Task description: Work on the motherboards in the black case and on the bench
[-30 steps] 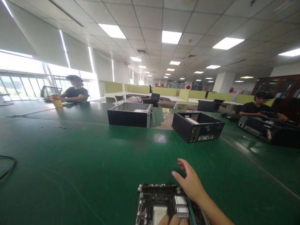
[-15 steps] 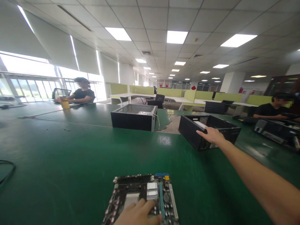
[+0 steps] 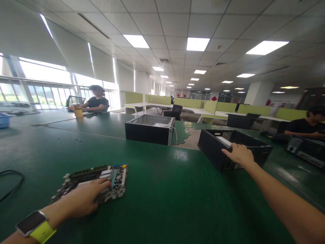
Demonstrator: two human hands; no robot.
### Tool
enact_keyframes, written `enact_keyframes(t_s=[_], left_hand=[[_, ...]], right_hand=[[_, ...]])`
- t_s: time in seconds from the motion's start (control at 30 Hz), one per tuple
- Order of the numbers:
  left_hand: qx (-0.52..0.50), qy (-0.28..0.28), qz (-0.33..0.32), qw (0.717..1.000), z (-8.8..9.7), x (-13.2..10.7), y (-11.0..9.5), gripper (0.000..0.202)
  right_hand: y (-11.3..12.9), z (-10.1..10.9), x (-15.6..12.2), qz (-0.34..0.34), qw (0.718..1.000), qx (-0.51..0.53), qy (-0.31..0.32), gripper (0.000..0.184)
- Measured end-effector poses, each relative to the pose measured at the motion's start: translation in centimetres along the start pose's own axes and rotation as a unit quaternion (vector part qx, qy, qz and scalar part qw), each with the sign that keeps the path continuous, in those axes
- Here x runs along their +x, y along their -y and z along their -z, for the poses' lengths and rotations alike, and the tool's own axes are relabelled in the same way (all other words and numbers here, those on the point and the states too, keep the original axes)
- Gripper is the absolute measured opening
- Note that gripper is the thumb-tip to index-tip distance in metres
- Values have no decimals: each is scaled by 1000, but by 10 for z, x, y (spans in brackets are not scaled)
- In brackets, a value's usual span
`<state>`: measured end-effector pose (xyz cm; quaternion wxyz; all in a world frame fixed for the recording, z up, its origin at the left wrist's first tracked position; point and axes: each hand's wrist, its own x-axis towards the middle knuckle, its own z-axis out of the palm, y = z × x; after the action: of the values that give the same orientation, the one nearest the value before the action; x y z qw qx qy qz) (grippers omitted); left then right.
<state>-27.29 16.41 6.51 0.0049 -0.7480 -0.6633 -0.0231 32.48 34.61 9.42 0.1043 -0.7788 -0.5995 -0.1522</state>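
Note:
To the left of the near tabletop, a motherboard lies on the green surface, with white slots and a teal slot showing. My left hand reaches over it, fingers curled on its parts and covering its middle; a watch with a lime strap is on that wrist. At the right, an open black computer case rests on the table. My right hand is closed over the near upper edge of this case, thumb on the outside. A pale part shows inside, just beyond the fingers.
A second black computer case stands at centre back, a white cable at its side. Another case is at far right near a seated person. A second person sits back left by an amber container. A black cable lies at left.
The motherboard has moved from the near middle to the left, with my left hand on it. My right hand stays on the case's edge, and the view has shifted slightly left.

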Motion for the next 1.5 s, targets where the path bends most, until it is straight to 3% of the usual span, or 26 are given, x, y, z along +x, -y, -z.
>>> enact_keyframes(t_s=[0.07, 0.17, 0.3, 0.43, 0.5, 0.57, 0.67, 0.83, 0.9, 0.93, 1.03, 1.2, 1.37, 1.5], left_hand=[[38, -28, -9, 999, -4, 3, -6, 59], [11, -60, -66, 996, -8, 10, -46, 53], [-76, -74, -177, 979, 0, 30, -138, 50], [-125, -118, -293, 941, 22, 56, -235, 48], [-140, -148, -311, 928, 33, 66, -273, 45], [-147, -167, -302, 927, 40, 71, -296, 43], [-143, -180, -286, 930, 41, 69, -301, 41], [-133, -176, -259, 940, 24, 59, -267, 36], [-143, -149, -245, 947, 15, 61, -257, 36], [-149, -134, -238, 950, 12, 63, -255, 36], [-168, -95, -229, 954, 5, 72, -253, 38], [-197, -65, -237, 949, 3, 81, -252, 38], [-195, -66, -242, 948, -2, 79, -248, 37], [-197, -86, -268, 939, 0, 78, -253, 36]], right_hand=[[2, 7, -5, -1, 1000, 1, 4, 69], [6, 20, -19, -2, 1000, 4, -1, 68], [8, 34, -54, 9, 1000, 5, -19, 68], [14, 47, -88, 25, 999, 16, -42, 54], [21, 51, -95, 44, 998, 27, -44, 49], [28, 52, -97, 61, 997, 39, -33, 48], [30, 39, -114, 73, 996, 55, -2, 49], [2, -20, -158, 53, 995, 82, 10, 47], [-14, -36, -150, 26, 996, 82, -3, 47], [-21, -38, -138, 14, 996, 80, -39, 46], [-36, -23, -88, 41, 988, 76, -127, 50], [-44, 13, -23, 73, 989, 60, -111, 65], [-42, 21, -12, 130, 990, 63, 4, 58], [-36, 27, -19, 121, 991, 51, 33, 63]])
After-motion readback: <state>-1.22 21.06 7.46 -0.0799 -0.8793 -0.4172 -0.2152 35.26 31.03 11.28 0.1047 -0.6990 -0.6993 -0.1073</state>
